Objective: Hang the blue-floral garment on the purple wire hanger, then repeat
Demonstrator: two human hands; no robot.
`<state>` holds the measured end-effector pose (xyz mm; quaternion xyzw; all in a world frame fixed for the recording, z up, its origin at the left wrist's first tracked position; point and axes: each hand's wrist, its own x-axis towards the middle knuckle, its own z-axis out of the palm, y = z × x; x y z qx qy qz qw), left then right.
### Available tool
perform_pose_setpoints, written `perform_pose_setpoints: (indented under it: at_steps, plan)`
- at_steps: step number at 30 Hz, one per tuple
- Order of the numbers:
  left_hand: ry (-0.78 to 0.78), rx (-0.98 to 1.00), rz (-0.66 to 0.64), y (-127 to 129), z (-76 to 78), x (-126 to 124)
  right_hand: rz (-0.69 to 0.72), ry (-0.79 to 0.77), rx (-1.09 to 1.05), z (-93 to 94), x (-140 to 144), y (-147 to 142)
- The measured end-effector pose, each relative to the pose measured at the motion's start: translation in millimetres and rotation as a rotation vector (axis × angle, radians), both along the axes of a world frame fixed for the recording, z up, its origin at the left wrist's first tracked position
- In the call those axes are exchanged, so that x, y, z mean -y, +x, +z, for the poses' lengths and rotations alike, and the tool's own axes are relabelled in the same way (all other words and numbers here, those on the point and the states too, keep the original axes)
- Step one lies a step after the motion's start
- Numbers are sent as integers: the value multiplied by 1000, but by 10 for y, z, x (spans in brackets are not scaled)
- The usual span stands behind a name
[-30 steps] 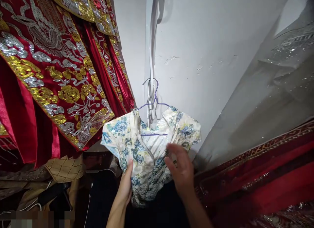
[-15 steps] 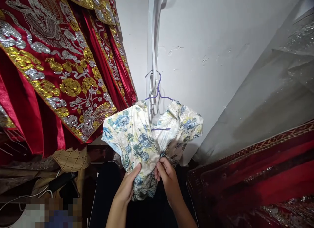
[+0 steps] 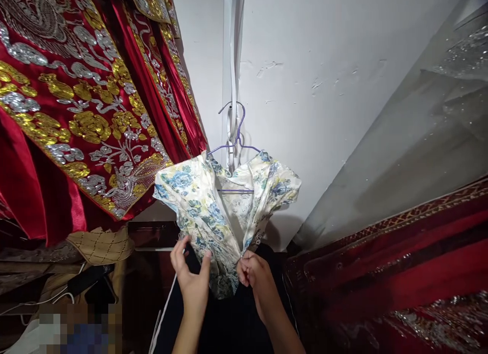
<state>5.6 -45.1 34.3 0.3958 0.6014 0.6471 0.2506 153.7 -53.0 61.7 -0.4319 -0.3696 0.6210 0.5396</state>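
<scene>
A small floral dress [image 3: 213,211] is hanging on a purple hanger [image 3: 237,145] just above both hands, its long axis running up and down, neckline pointing up toward the hook, hem pointing down between the hands; the hanger is hooking onto a white strip [image 3: 231,64] running up the pale wall [image 3: 324,89]. The left hand [image 3: 192,280] is spreading open, fingers apart, thumb touching the dress's lower left edge; the right hand [image 3: 254,275] is pinching closed on the dress's lower right edge, just beside the left. Red robes with gold and silver embroidery [image 3: 80,110] are hanging up and to the left of the hands; red cloth [image 3: 400,262] is lying to their right.
</scene>
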Motion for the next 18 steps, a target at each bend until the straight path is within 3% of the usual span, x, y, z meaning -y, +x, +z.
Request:
perform_pose_setpoints:
  at_steps: [4, 6, 10, 18]
  plan:
    - [20, -66, -491, 236, 20, 77, 26, -17, 14, 11, 22, -12]
    - [41, -81, -649, 295, 20, 72, 37, -22, 28, 1, 10, -1]
    - [71, -170, -697, 250, 6, 4, 85, 52, 117, -8, -37, 52]
    - [53, -187, -626, 205, -69, 48, 69, 81, 186, 12, 14, 37]
